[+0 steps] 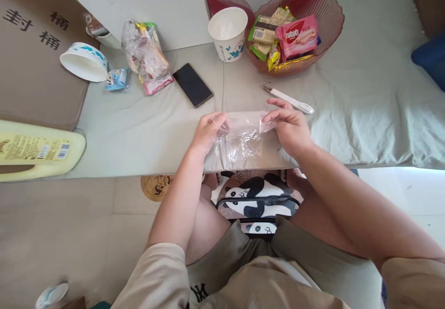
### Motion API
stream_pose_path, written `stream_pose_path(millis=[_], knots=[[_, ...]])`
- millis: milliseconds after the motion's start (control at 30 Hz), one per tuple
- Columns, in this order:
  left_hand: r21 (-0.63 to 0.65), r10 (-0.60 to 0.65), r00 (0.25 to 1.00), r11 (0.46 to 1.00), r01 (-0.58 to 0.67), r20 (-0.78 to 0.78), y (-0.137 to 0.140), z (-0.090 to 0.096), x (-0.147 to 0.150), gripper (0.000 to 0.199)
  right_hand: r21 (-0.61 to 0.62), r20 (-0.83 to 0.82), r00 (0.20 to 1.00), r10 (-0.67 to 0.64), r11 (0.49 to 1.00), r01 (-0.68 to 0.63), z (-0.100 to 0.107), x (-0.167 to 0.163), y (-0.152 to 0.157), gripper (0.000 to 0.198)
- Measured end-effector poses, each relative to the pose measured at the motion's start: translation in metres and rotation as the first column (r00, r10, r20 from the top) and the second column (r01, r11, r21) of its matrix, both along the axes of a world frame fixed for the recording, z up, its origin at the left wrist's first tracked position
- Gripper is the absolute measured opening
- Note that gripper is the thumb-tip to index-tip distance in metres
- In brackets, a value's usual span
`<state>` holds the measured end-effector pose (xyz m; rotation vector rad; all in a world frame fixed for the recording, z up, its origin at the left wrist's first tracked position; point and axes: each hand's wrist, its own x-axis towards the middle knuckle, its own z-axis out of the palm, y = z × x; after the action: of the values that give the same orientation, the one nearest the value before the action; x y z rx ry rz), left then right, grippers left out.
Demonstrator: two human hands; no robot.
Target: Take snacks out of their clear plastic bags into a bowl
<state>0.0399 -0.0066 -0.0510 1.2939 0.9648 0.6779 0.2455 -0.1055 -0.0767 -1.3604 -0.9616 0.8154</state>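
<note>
A clear crinkled plastic bag (240,135) lies at the near edge of the cloth-covered table (146,128). My left hand (207,131) pinches its left side and my right hand (289,125) pinches its upper right corner, so the bag is stretched between them. A white utility knife (291,100) lies just beyond my right hand. A black phone (193,85) rests face up beyond my left hand.
A red-tinted bowl (332,23) of snack packets sits at the back, beside an empty paper cup (228,33). A bag of sweets (146,54), a tipped paper bowl (84,61), a brown cardboard box (31,44) and a yellow bottle (38,150) stand left. A panda bag (256,197) lies under the table.
</note>
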Motion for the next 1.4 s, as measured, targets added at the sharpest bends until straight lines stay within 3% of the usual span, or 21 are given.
stream_pose_path(millis=[100,167,267,333,433,500,600,667,833,900,967,1067,1167,1267,1333,1400], knots=[[0.183,0.013,1.0,0.983,-0.014,0.008,-0.001,-0.002,0.0,0.025,-0.06,-0.205,0.979,-0.011,0.998,-0.002,-0.001,0.0,0.003,0.031],[0.218,0.028,0.997,0.975,-0.042,0.067,-0.003,-0.001,-0.001,0.032,-0.096,-0.295,0.955,0.01,0.995,-0.04,0.003,-0.001,0.003,0.045],[0.157,0.078,0.987,0.982,-0.101,0.143,-0.008,0.004,-0.002,0.05,-0.142,-0.261,0.962,0.084,0.982,-0.124,0.012,-0.004,0.001,0.065],[0.049,0.057,0.988,0.997,-0.065,0.14,-0.01,0.006,-0.003,0.057,-0.165,-0.221,0.969,0.113,0.975,-0.151,0.017,-0.006,-0.001,0.07],[-0.133,-0.062,0.996,0.989,0.07,0.064,-0.011,0.005,-0.003,0.042,-0.119,-0.233,0.97,0.072,0.988,-0.102,0.021,-0.007,-0.001,0.061],[-0.198,-0.07,0.997,0.977,0.075,0.032,-0.011,0.004,-0.002,0.031,-0.089,-0.271,0.959,0.089,0.989,-0.117,0.02,-0.008,-0.001,0.05],[-0.187,-0.005,0.999,0.982,0.012,0.037,-0.011,0.003,-0.002,0.024,-0.154,-0.234,0.954,0.188,0.962,-0.228,0.018,-0.008,-0.001,0.035],[-0.168,0.002,1.0,0.986,0.003,0.026,-0.01,0.006,-0.003,0.024,-0.197,-0.204,0.956,0.21,0.948,-0.251,0.018,-0.008,-0.001,0.036],[-0.195,0.032,0.99,0.981,-0.005,0.136,-0.009,0.019,-0.006,0.012,-0.098,-0.343,0.92,0.192,0.966,-0.238,0.031,-0.006,-0.004,0.037],[-0.209,0.024,0.984,0.978,0.013,0.175,-0.009,0.022,-0.008,0.021,-0.063,-0.395,0.886,0.241,0.956,-0.288,0.036,-0.005,-0.005,0.038],[-0.166,-0.008,0.986,0.985,0.037,0.169,-0.009,0.021,-0.008,0.031,-0.072,-0.391,0.88,0.269,0.944,-0.321,0.036,-0.004,-0.005,0.04],[-0.011,-0.031,0.994,0.999,0.032,0.109,-0.008,0.012,-0.006,0.024,-0.133,-0.307,0.924,0.23,0.951,-0.281,0.03,-0.004,-0.004,0.033],[0.187,0.146,0.989,0.972,-0.141,-0.012,-0.004,0.002,-0.003,0.031,-0.147,-0.237,0.963,0.126,0.976,-0.163,0.025,-0.005,-0.002,0.047],[0.318,0.294,0.953,0.912,-0.259,-0.068,-0.002,-0.003,-0.001,0.022,-0.142,-0.105,0.994,0.03,0.989,-0.045,0.024,-0.004,-0.001,0.032],[0.294,0.206,0.976,0.939,-0.178,-0.068,-0.005,-0.003,0.001,0.018,-0.139,-0.035,0.999,0.038,0.989,-0.042,0.027,-0.005,-0.003,0.024],[0.215,0.036,0.999,0.976,-0.027,-0.039,-0.011,-0.001,0.004,0.03,-0.125,-0.052,0.992,0.117,0.985,-0.122,0.03,-0.008,-0.005,0.028]])
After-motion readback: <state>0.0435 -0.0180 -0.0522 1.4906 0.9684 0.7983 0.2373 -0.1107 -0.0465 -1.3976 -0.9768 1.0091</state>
